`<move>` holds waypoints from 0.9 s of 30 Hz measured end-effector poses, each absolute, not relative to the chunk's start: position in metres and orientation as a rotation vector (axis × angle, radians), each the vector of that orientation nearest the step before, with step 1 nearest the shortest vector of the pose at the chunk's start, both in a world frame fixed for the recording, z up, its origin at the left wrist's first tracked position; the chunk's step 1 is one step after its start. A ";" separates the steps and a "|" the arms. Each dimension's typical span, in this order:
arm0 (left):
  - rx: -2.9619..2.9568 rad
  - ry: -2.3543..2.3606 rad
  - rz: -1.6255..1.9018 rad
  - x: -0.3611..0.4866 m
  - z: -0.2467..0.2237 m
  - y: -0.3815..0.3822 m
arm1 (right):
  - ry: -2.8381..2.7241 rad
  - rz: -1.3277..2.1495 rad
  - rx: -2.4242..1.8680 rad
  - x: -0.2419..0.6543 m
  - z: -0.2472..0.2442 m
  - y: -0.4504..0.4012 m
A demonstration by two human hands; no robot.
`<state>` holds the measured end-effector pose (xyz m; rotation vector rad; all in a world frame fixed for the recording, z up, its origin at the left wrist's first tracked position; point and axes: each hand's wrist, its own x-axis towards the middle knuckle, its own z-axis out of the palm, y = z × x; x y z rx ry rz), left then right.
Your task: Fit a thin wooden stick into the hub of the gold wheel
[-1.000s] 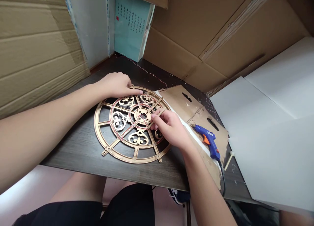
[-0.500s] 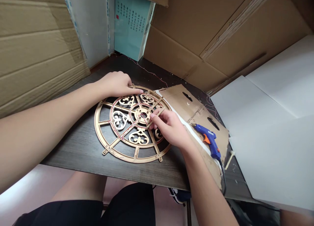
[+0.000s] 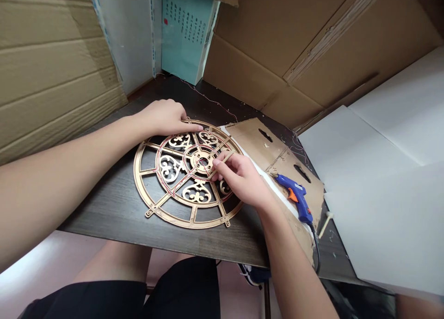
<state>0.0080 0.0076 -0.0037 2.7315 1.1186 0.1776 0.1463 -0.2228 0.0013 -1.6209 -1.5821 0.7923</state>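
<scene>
Head view: the wheel [image 3: 183, 223], gold and openwork, lies flat on the dark tabletop [image 3: 239, 238], close to its near edge and just left of the cardboard [image 3: 249, 141]. The left hand [image 3: 163, 118] rests on the wheel's far left rim, thumb stretched out along it; its fingertips are hidden, so I cannot tell whether they grip or only press. The right hand [image 3: 244, 178] has thumb and fingers pinched together on a thin stick [image 3: 228, 156], whose lower end points down at the inner ring, beside the hub; whether it touches there, I cannot tell. Red wire [image 3: 171, 193] runs along the rings and spokes.

My worry would be the stick: too hard a push could make its tip skid off the narrow ring and snag the wire, pulling it out of line. If the left hand bears down unevenly, the wheel could pivot or slide under the tip. The glue gun [image 3: 298, 192] lies on the cardboard, nozzle towards the wheel, near the right forearm; should it be hot, an elbow swung wide could brush it, and a tug on its cord [image 3: 317, 249] could drag it towards the near edge
</scene>
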 end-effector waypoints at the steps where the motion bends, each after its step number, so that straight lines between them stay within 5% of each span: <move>1: 2.730 1.118 0.183 0.007 -0.004 0.007 | -1.591 0.794 -1.619 0.146 0.002 -0.223; 27: 2.736 1.113 0.183 0.008 -0.004 0.007 | -1.549 0.935 -1.503 0.146 -0.002 -0.218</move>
